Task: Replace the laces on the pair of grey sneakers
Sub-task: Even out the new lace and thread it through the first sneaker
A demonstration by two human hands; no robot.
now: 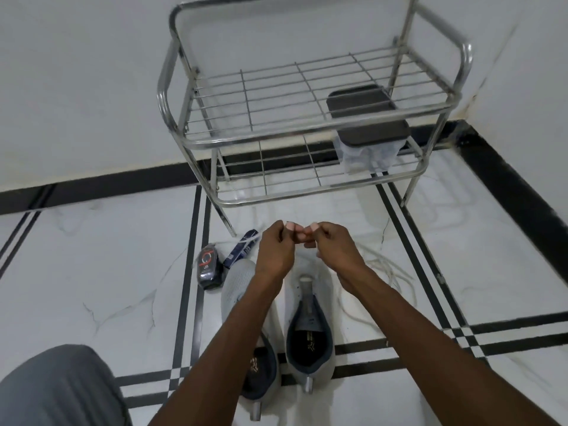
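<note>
— Sneakers first: where do they sit, and how do they look?

— Two pale grey sneakers stand side by side on the white marble floor [92,256], toes pointing away from the person. The left sneaker [238,284] is partly covered by the left forearm; the right sneaker [309,330] shows a knit upper, a dark grey collar and tongue, a black insole with small gold print and a grey heel tab. Its eyelet row looks bare of lacing.

— And the hands?

— The left hand [275,249] and the right hand [336,249] are raised above the toes, knuckles close together. On each, thumb and forefinger are pressed into a pinch and the other fingers are curled in. They seem to pinch something thin and pale between them, likely a lace end, but it is too small and blurred to be sure.

— Any laces lying about?

— A loose white lace [390,269] lies in loops on the floor just right of the right sneaker.

— What else is near?

— A small dark packet [209,267] and a navy packet [242,247] lie left of the shoes. Beyond stands a steel wire rack [276,96] with a black-lidded container [373,136] on its lower shelf. A grey-clad knee [58,385] fills the lower left corner.
</note>
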